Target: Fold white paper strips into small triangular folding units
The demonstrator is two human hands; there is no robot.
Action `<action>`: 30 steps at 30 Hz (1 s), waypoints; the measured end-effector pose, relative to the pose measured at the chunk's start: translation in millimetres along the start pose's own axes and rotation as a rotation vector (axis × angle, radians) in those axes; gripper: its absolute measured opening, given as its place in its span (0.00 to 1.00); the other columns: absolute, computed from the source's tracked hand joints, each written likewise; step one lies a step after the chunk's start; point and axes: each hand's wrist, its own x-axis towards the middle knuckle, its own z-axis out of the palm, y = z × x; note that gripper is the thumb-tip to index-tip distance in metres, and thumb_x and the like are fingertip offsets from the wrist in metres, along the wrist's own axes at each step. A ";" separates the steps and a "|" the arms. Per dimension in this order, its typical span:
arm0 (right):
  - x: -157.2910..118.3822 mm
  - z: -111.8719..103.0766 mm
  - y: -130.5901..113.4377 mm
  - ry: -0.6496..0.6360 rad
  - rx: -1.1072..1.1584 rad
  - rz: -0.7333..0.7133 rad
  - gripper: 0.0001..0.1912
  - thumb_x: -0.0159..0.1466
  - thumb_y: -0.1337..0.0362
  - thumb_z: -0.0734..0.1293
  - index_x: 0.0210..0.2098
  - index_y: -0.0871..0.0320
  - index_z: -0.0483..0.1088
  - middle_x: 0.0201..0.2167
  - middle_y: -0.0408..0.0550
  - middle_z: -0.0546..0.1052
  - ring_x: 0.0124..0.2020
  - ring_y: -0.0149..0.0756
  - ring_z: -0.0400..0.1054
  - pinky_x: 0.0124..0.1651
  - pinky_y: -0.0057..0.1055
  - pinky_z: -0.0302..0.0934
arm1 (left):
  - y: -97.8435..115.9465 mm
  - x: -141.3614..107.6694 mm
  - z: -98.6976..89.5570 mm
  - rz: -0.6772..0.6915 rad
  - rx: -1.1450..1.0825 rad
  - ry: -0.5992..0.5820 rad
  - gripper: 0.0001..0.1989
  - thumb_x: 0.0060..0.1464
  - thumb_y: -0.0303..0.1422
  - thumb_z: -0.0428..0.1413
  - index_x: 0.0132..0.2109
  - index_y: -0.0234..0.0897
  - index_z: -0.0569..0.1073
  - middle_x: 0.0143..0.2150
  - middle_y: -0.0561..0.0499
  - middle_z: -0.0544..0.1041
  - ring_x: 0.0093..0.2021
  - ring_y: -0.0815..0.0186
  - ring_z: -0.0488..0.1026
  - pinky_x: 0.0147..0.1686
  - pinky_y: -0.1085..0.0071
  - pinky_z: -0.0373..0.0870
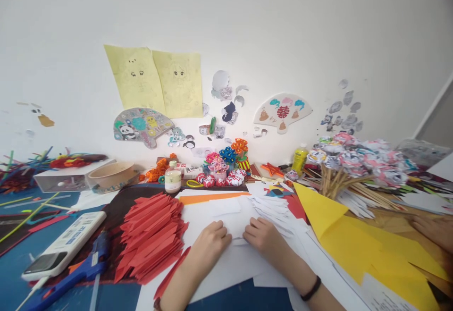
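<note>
My left hand (212, 237) and right hand (261, 233), both curled, pinch the white paper (236, 226) between them. I judge it light, thin and easily creased, best held softly by the edges nearest each hand.

There's a single camera here, worn on the head — it looks forward and down across the table (244, 297) and faces the pale wall (226, 18), which fills the upper half. The left hand (213, 239) and right hand (261, 233) show from behind and above, fairly near the lens, low in the middle. The view is wide — both ends spread well past them.
</note>
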 end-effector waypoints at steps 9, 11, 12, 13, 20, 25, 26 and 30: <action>2.6 -13.9 -15.5 0.046 0.163 0.128 0.15 0.64 0.77 0.56 0.46 0.61 0.68 0.37 0.50 0.73 0.35 0.39 0.60 0.37 0.35 0.52 | 1.8 1.4 1.0 0.041 0.120 -0.015 0.09 0.60 0.32 0.51 0.32 0.34 0.68 0.32 0.52 0.71 0.35 0.65 0.66 0.33 0.70 0.61; 4.4 -12.5 -22.2 0.005 0.189 0.080 0.15 0.64 0.77 0.56 0.46 0.62 0.68 0.38 0.51 0.73 0.36 0.40 0.60 0.38 0.36 0.52 | 2.4 1.8 0.5 0.037 0.121 -0.026 0.09 0.60 0.31 0.51 0.31 0.34 0.68 0.32 0.52 0.71 0.35 0.65 0.66 0.32 0.70 0.61; 5.0 -11.5 -24.6 -0.020 0.197 0.066 0.14 0.63 0.77 0.57 0.45 0.62 0.68 0.36 0.51 0.74 0.36 0.40 0.60 0.39 0.36 0.52 | 2.8 1.7 0.2 0.034 0.118 -0.032 0.09 0.59 0.30 0.51 0.31 0.34 0.68 0.32 0.52 0.71 0.35 0.66 0.66 0.32 0.70 0.61; 5.4 -10.5 -26.3 -0.044 0.205 0.063 0.14 0.63 0.76 0.57 0.44 0.62 0.69 0.35 0.51 0.74 0.35 0.40 0.60 0.39 0.36 0.52 | 3.2 1.5 -0.3 0.030 0.114 -0.035 0.09 0.59 0.30 0.52 0.31 0.34 0.68 0.32 0.52 0.71 0.34 0.66 0.66 0.31 0.70 0.61; 3.3 -16.5 -24.2 -0.084 0.326 0.256 0.15 0.64 0.74 0.59 0.41 0.52 0.73 0.28 0.44 0.76 0.33 0.38 0.59 0.37 0.35 0.50 | 3.3 -0.2 -4.1 0.021 0.099 -0.043 0.08 0.59 0.31 0.52 0.32 0.34 0.69 0.31 0.51 0.72 0.35 0.64 0.67 0.32 0.69 0.60; -3.9 -15.9 -19.9 -0.068 0.346 0.528 0.18 0.64 0.73 0.61 0.37 0.44 0.77 0.26 0.45 0.72 0.31 0.36 0.60 0.36 0.31 0.50 | 1.6 -0.7 -7.6 -0.005 0.074 -0.054 0.06 0.58 0.29 0.54 0.32 0.35 0.71 0.29 0.51 0.72 0.34 0.63 0.67 0.33 0.68 0.59; -5.6 -15.2 -19.0 -0.067 0.348 0.572 0.18 0.63 0.73 0.61 0.37 0.43 0.78 0.26 0.45 0.71 0.31 0.35 0.61 0.35 0.31 0.50 | 1.2 -0.9 -8.1 -0.006 0.069 -0.055 0.05 0.58 0.28 0.54 0.32 0.35 0.71 0.28 0.51 0.73 0.34 0.63 0.67 0.33 0.68 0.59; -8.5 -15.0 -17.9 -0.059 0.374 0.609 0.16 0.63 0.71 0.62 0.36 0.45 0.78 0.26 0.46 0.69 0.31 0.35 0.61 0.35 0.31 0.51 | 0.7 -0.8 -7.2 -0.057 0.013 -0.037 0.08 0.59 0.27 0.51 0.31 0.37 0.72 0.28 0.51 0.73 0.34 0.63 0.68 0.35 0.66 0.57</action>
